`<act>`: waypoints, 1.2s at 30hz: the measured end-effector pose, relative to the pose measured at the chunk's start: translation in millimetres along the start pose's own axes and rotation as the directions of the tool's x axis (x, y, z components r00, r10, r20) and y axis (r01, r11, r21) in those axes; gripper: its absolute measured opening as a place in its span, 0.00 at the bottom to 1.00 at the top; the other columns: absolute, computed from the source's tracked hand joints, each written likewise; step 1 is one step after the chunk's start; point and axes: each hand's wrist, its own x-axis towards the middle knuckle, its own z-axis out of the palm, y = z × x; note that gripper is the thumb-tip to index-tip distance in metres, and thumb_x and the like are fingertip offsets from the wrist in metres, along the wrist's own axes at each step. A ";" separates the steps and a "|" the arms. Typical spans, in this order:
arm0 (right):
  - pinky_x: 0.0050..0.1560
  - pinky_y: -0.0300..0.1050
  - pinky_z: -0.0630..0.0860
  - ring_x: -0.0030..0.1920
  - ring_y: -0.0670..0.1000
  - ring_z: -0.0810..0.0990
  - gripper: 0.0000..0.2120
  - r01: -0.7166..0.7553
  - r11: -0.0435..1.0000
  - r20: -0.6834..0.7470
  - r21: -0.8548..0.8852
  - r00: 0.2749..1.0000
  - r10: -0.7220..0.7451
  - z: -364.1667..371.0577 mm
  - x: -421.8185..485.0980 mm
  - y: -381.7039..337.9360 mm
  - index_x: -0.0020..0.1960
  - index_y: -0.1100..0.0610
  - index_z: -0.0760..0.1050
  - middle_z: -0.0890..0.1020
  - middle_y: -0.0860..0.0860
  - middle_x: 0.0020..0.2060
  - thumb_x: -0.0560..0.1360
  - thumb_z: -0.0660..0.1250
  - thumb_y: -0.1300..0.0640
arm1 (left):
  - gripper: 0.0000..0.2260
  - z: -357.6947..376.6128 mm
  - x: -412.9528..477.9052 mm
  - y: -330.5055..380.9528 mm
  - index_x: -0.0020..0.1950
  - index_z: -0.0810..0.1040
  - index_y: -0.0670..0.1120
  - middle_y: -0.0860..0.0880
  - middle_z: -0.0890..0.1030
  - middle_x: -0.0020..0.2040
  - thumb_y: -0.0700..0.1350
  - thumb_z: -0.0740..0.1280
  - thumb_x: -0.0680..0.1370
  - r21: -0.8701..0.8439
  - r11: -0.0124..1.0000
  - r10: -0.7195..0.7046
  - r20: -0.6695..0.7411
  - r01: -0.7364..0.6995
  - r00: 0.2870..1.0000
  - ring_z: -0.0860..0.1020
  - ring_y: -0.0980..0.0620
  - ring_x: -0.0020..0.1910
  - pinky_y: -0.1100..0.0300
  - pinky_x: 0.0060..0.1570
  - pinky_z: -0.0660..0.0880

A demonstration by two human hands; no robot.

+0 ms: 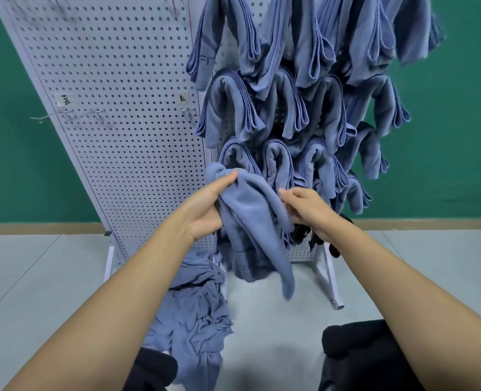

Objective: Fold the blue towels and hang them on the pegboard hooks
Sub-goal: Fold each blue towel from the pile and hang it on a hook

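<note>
Blue towel (247, 221) hanging lengthwise, tail down, left hand (205, 206) gripping top, right hand (307, 207) pinching edge

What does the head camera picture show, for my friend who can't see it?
The left hand and right hand grip a blue towel in front of a white pegboard. Folded blue towels hang over its right panel; a crumpled pile lies on the floor.

Hung towels (304, 94) fill the right pegboard panel (300, 253) in rows; hooks (98, 112) sit on the left panel (106, 66). A held towel (250, 218) hangs before the lowest row; a towel pile (194, 314) lies on the floor (36, 277) below it, leftward
</note>
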 end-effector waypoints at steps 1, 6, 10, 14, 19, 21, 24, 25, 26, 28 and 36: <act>0.47 0.44 0.79 0.36 0.48 0.76 0.15 -0.055 0.997 0.033 0.049 0.998 0.053 -2.3 -0.7 4.6 0.43 0.58 0.75 0.78 0.51 0.35 0.80 0.61 0.47 | 0.12 2.9 -1.4 1.3 0.54 0.80 0.42 0.43 0.83 0.50 0.48 0.64 0.78 -0.029 0.999 0.022 0.009 -0.022 1.000 0.83 0.49 0.50 0.57 0.46 0.80; 0.55 0.49 0.79 0.48 0.55 0.82 0.24 -0.272 0.927 0.209 0.259 0.953 0.221 -2.4 -4.5 17.7 0.53 0.60 0.80 0.84 0.57 0.46 0.78 0.60 0.39 | 0.13 12.0 -3.5 3.2 0.51 0.83 0.42 0.44 0.83 0.50 0.48 0.63 0.78 -0.148 0.985 0.099 0.040 -0.092 0.994 0.83 0.50 0.51 0.58 0.48 0.80; 0.42 0.40 0.73 0.36 0.50 0.69 0.13 -0.218 0.885 0.237 0.411 0.963 0.127 1.7 -8.8 9.6 0.49 0.56 0.77 0.75 0.53 0.36 0.79 0.62 0.47 | 0.15 15.6 -4.1 2.6 0.46 0.86 0.43 0.44 0.83 0.51 0.48 0.62 0.80 -0.168 0.980 0.112 0.038 -0.104 0.993 0.82 0.51 0.53 0.58 0.52 0.79; 0.36 0.39 0.70 0.31 0.48 0.68 0.08 -0.107 0.876 0.062 0.471 0.994 0.088 -2.6 -3.0 2.7 0.46 0.58 0.78 0.74 0.51 0.31 0.79 0.63 0.55 | 0.12 12.4 -6.2 4.7 0.53 0.82 0.42 0.44 0.83 0.52 0.48 0.62 0.80 -0.123 0.986 0.110 -0.010 -0.110 0.994 0.82 0.51 0.54 0.58 0.55 0.78; 0.47 0.52 0.80 0.32 0.53 0.79 0.14 -0.009 0.996 -0.207 0.091 0.978 0.028 -22.7 -4.7 -5.2 0.41 0.59 0.78 0.78 0.55 0.31 0.79 0.63 0.51 | 0.15 1.2 -11.2 10.0 0.54 0.81 0.42 0.44 0.84 0.52 0.53 0.65 0.78 0.076 0.990 0.132 -0.169 -0.120 0.977 0.83 0.50 0.51 0.55 0.55 0.76; 0.46 0.49 0.81 0.37 0.54 0.76 0.17 0.040 0.999 -0.277 0.036 0.961 -0.028 -29.4 -4.8 -4.7 0.40 0.66 0.78 0.75 0.56 0.35 0.79 0.65 0.52 | 0.18 -6.7 -12.0 11.3 0.55 0.80 0.42 0.45 0.85 0.50 0.55 0.66 0.77 0.157 0.981 0.150 -0.249 -0.113 0.957 0.83 0.50 0.50 0.55 0.54 0.76; 0.52 0.48 0.81 0.41 0.51 0.76 0.17 0.029 0.971 -0.323 0.237 0.945 0.050 -36.1 -3.3 -4.1 0.51 0.67 0.77 0.75 0.56 0.40 0.78 0.66 0.52 | 0.16 -22.8 -8.8 12.2 0.53 0.78 0.43 0.44 0.84 0.51 0.55 0.69 0.75 0.248 0.961 0.219 -0.435 -0.118 0.874 0.82 0.48 0.52 0.54 0.56 0.76; 0.52 0.50 0.80 0.43 0.52 0.77 0.16 0.009 0.954 -0.324 0.299 0.941 0.092 -36.6 -3.0 -5.2 0.53 0.64 0.77 0.76 0.57 0.42 0.78 0.65 0.51 | 0.13 -28.0 -8.3 12.2 0.51 0.77 0.44 0.44 0.83 0.51 0.53 0.70 0.75 0.286 0.951 0.245 -0.482 -0.113 0.841 0.81 0.49 0.51 0.54 0.55 0.77; 0.49 0.50 0.80 0.47 0.53 0.79 0.16 -0.019 0.937 -0.319 0.348 0.938 0.138 -36.6 -1.3 -4.8 0.55 0.63 0.76 0.78 0.57 0.45 0.79 0.64 0.49 | 0.10 -30.8 -8.5 11.8 0.49 0.78 0.45 0.45 0.83 0.49 0.51 0.70 0.76 0.324 0.940 0.265 -0.503 -0.105 0.822 0.81 0.49 0.49 0.56 0.51 0.78; 0.44 0.49 0.78 0.52 0.56 0.80 0.18 -0.081 0.903 -0.288 0.423 0.933 0.218 -37.3 2.0 -2.6 0.57 0.61 0.74 0.80 0.57 0.50 0.80 0.60 0.47 | 0.06 -35.9 -8.0 9.1 0.46 0.81 0.44 0.46 0.83 0.42 0.46 0.68 0.78 0.385 0.919 0.290 -0.513 -0.086 0.808 0.81 0.49 0.44 0.59 0.41 0.77; 0.44 0.37 0.79 0.43 0.48 0.79 0.07 -0.058 0.860 0.041 0.508 0.998 0.042 -39.5 2.9 -6.0 0.52 0.61 0.79 0.84 0.51 0.41 0.77 0.64 0.65 | 0.08 -58.2 -6.2 11.6 0.41 0.80 0.43 0.46 0.80 0.41 0.43 0.65 0.79 0.273 0.960 0.112 -0.559 0.055 0.821 0.77 0.52 0.36 0.58 0.37 0.76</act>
